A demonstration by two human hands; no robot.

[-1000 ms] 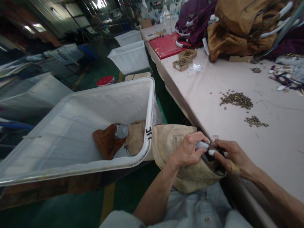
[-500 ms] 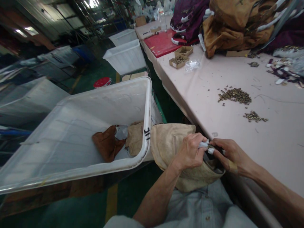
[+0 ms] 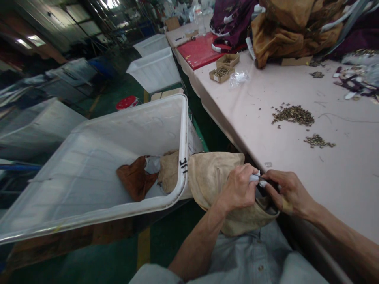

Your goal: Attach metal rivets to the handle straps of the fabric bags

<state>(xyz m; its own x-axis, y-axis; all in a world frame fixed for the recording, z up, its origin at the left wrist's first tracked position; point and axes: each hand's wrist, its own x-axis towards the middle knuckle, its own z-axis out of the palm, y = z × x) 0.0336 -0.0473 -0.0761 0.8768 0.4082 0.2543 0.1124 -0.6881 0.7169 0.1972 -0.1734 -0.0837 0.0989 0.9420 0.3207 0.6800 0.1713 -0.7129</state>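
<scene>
A beige bag hangs between the bin and the table edge, across the front of my body. My left hand is closed on the bag's upper edge, with white wrapping on a fingertip. Close against it on the right, my right hand pinches the edge of the bag's opening, thumb and fingers together. The thumb has a white wrap, and a tan band is near its base. Any small part between the fingertips is too small to make out.
A big white bin at left holds a brown piece and beige fabric. On the table lie metal-part piles, small boxes, a red sheet and brown bags.
Both hands stay at the bag's edge with almost the same grip. My right hand's fingers have shifted slightly. The view has moved a little.
</scene>
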